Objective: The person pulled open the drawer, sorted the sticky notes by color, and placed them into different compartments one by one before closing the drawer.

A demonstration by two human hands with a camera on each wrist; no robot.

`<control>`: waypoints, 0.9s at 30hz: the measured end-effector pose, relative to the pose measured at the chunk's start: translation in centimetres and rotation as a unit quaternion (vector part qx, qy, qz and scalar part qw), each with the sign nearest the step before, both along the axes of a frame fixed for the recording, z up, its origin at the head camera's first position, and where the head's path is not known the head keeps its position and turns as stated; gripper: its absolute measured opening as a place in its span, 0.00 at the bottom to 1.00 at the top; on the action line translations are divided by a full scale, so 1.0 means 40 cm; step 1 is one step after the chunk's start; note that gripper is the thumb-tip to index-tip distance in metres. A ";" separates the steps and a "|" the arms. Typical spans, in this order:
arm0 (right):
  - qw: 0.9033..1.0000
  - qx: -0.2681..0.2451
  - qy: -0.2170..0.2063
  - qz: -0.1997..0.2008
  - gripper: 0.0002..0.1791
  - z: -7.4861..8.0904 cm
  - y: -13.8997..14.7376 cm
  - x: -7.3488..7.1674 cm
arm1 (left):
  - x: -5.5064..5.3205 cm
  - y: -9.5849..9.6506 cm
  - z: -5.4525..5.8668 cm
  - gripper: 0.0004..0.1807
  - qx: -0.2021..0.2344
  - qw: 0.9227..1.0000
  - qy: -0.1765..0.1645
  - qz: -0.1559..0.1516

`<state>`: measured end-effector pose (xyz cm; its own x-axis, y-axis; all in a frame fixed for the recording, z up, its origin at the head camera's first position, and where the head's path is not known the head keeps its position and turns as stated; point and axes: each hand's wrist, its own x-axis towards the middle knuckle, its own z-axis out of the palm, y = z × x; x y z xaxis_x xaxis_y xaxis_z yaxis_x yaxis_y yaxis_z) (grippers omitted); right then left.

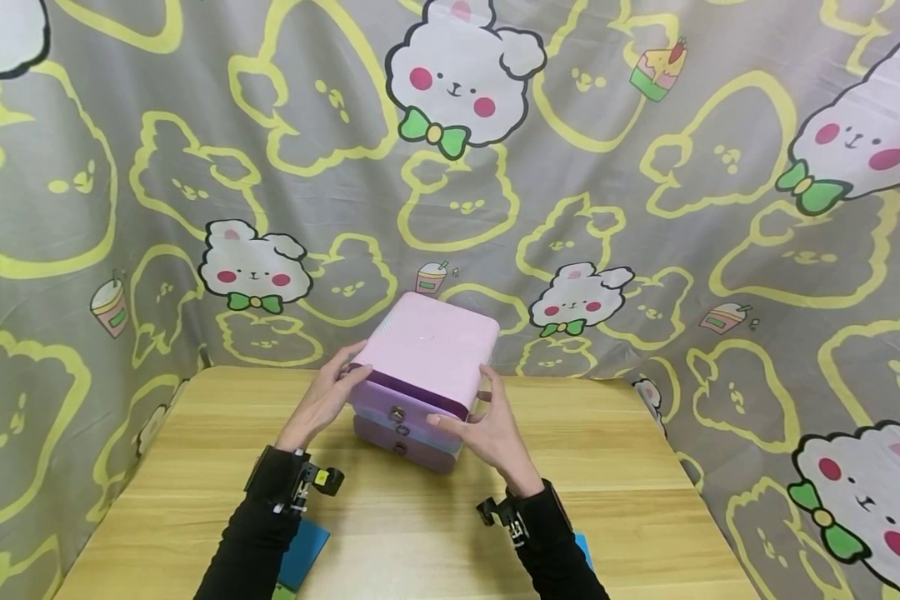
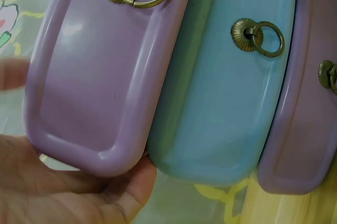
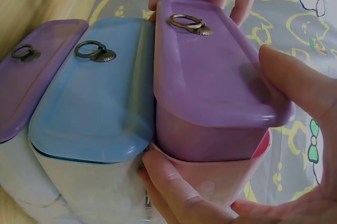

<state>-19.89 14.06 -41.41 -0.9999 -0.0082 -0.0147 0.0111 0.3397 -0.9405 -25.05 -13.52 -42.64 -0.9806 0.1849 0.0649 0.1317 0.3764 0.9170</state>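
The blue drawer [image 2: 221, 87] is my landmark: the pink-topped box [image 1: 427, 342] is directly above it, between my two grips, and the lower purple drawer [image 1: 390, 440] is directly below it, on the worktop [image 1: 607, 467]. My left grip [image 1: 322, 404], above and left of the blue drawer, is parted by about the box's depth, fingers and thumb bent round its left edge. My right grip [image 1: 495, 429], above and right of the blue drawer, is spread partway and holds the box's right front corner.

I hold both ends, I judge, so that the box sits square over the blue drawer — one side alone might let it twist. The box's own purple drawer [image 3: 210, 71] juts a little from its pink shell [image 3: 231, 174], so the fingers near its front probably guard against it sliding out. Whether the blue drawer or my grips bear the weight, I cannot tell.

A blue sheet [image 1: 305, 554] lies nearer me, left of the blue drawer; the patterned curtain [image 1: 570, 179] hangs behind it.
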 end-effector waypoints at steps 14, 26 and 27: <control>1.000 0.007 -0.007 -0.014 0.66 0.005 0.008 -0.008 | 0.004 -0.012 0.002 0.59 -0.052 0.998 -0.017 -0.039; 0.999 0.016 -0.006 -0.030 0.67 0.006 0.008 -0.016 | -0.005 -0.016 -0.003 0.51 -0.084 0.995 0.048 -0.039; 0.999 0.016 -0.005 -0.030 0.67 0.006 0.008 -0.017 | -0.005 -0.016 -0.001 0.50 -0.082 0.995 0.050 -0.039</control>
